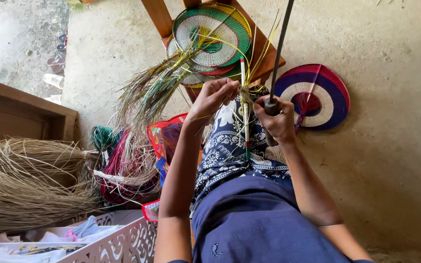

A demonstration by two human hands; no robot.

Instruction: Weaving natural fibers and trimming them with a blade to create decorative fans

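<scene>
My left hand (pixel 214 97) pinches thin yellow strands at the start of a woven piece (pixel 245 92) on my knee. A striped stick (pixel 245 124) with white, green and red bands runs down from it over my patterned trousers (pixel 225 146). My right hand (pixel 278 122) is closed around the handle of a long dark metal rod (pixel 281 44) that points up and away. Long yellow and green straws (pixel 162 83) fan out from the piece to the left.
Finished round woven fans (pixel 215 34) lie stacked on a wooden stool (pixel 269 58). A purple, red and white fan (pixel 317 95) lies on the concrete floor. Bundles of dry fibre (pixel 25 180), coloured straw (pixel 123 165) and a white openwork basket (pixel 123 238) sit at left.
</scene>
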